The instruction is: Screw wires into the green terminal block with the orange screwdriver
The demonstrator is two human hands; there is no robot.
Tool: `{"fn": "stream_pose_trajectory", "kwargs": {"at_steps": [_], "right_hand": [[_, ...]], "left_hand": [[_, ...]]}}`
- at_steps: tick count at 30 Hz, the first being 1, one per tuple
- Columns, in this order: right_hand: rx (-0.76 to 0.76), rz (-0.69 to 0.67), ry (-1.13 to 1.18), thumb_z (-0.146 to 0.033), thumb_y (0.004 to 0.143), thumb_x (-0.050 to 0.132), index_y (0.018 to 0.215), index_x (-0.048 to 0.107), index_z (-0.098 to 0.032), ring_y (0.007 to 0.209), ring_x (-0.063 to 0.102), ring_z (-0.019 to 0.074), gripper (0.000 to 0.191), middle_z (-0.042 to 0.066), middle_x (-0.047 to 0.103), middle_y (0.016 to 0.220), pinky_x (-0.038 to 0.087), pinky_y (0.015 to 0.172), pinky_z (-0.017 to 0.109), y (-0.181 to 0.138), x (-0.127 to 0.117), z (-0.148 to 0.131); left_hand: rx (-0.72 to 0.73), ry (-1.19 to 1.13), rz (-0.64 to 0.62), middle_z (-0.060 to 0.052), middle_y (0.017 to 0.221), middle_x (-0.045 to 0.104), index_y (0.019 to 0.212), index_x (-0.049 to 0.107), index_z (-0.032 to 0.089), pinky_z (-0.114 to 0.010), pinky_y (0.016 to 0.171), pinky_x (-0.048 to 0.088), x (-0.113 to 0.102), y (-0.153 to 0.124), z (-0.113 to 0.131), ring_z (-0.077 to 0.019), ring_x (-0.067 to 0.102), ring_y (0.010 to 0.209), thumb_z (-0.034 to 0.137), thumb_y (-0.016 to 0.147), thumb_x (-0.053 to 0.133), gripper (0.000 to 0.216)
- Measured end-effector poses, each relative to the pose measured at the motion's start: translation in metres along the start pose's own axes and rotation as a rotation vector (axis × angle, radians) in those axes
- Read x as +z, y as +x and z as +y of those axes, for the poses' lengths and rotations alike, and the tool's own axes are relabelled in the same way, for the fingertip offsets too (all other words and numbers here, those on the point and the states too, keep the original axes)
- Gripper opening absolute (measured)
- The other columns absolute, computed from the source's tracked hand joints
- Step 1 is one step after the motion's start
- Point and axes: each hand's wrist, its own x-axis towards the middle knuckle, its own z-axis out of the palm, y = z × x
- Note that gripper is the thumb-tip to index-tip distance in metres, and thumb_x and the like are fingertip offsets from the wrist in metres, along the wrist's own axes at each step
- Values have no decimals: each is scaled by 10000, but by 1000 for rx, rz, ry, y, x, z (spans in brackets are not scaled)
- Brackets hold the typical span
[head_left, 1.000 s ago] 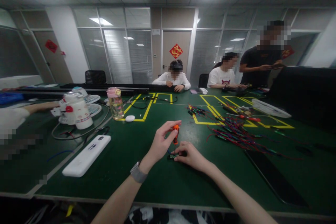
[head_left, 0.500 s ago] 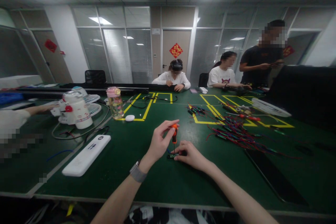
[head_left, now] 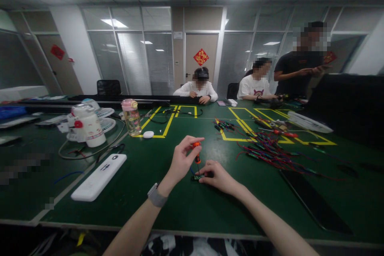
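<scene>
Near the middle of the green table (head_left: 144, 212), my left hand (head_left: 183, 158) is closed around the orange and black handle of a small screwdriver (head_left: 197, 157). Its thin shaft points down, tip on a small green circuit board (head_left: 196, 178) that lies on the table. My right hand (head_left: 218, 177) pinches the board's right side between thumb and fingers, close to the screwdriver tip. A short blue wire shows beside the board. The exact spot where the tip meets the board is too small to make out.
Right of my hands lies a heap of small boards with red and blue wires (head_left: 270, 152), beside a dark flat panel (head_left: 315, 200). To the left are a white power bank (head_left: 99, 178), a pink-lidded bottle (head_left: 131, 118) and a white jug (head_left: 93, 128). Several people are across the table.
The screwdriver handle has tilted slightly left, with my left hand shifting a little. My right hand and the board stay put. A person's arm at the far left has gone from view.
</scene>
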Motion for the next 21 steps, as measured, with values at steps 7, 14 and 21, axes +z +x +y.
{"fn": "stream_pose_trajectory", "kwargs": {"at_steps": [7, 14, 21], "right_hand": [[-2, -2, 4, -233, 771, 754, 945, 777, -251, 788, 565, 181, 176, 23, 641, 795, 401, 761, 287, 1, 1, 1], [-4, 7, 6, -248, 774, 756, 947, 779, -261, 775, 561, 180, 176, 13, 610, 754, 400, 751, 288, 0, 0, -1], [-7, 0, 9, -268, 788, 742, 958, 777, -260, 781, 562, 184, 174, 19, 619, 764, 406, 763, 295, 1, 2, 1]], "left_hand": [[-31, -58, -77, -78, 993, 633, 1196, 653, 193, -284, 764, 512, 1, 0, 2, -177, 613, 902, 293, 932, 517, 314], [73, 201, 71, -36, 908, 584, 1049, 709, 214, -263, 742, 498, 0, -1, -3, -148, 582, 821, 251, 860, 634, 206], [36, 44, -53, -74, 1005, 632, 1221, 634, 201, -295, 788, 518, 3, -2, -3, -175, 615, 909, 269, 955, 483, 313]]}}
